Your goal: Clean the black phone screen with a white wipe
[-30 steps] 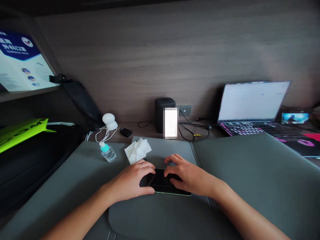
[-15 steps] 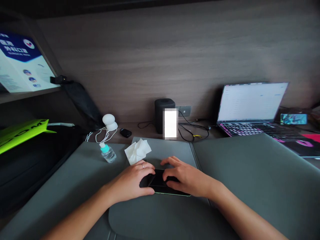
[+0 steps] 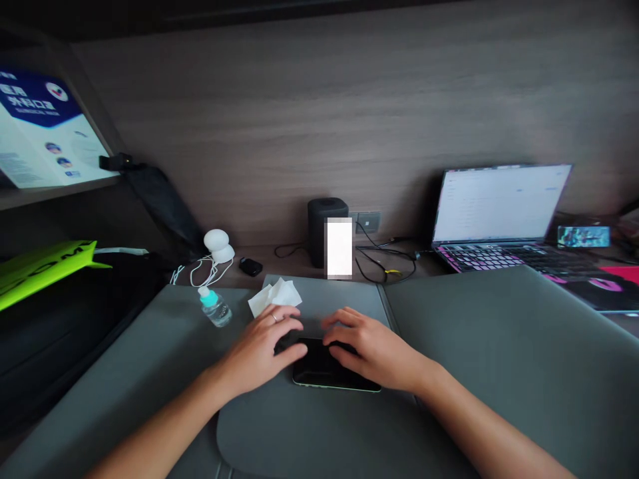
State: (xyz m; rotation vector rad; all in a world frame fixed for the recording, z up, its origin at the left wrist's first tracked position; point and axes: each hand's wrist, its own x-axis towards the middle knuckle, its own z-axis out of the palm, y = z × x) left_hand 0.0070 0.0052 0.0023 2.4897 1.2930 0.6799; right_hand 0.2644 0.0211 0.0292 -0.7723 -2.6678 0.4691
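Note:
A dark smartphone [image 3: 317,369] with a pale green edge lies flat on the grey desk mat [image 3: 299,432]. Over its right part, my right hand [image 3: 367,346] has bent fingers, with the thumb and index finger at the phone. My left hand [image 3: 264,346], a ring on one finger, is curled at the phone's upper left corner. A dark thing shows between its thumb and fingers, mostly hidden, so its kind is unclear. Crumpled white tissues [image 3: 282,293] lie just beyond my left hand. A small clear bottle with a turquoise collar [image 3: 217,309] stands to the left.
A black speaker [image 3: 317,233] stands at the back, beside tangled cables [image 3: 382,266]. An open laptop [image 3: 499,206] and a lit phone [image 3: 583,236] are on the right. At the left are a white round device [image 3: 218,245], a black fob [image 3: 250,266] and a mask box [image 3: 44,133].
My left hand has drawn back and up from the phone's left end, uncovering that corner. The dark thing moved with it. My right hand has shifted only slightly.

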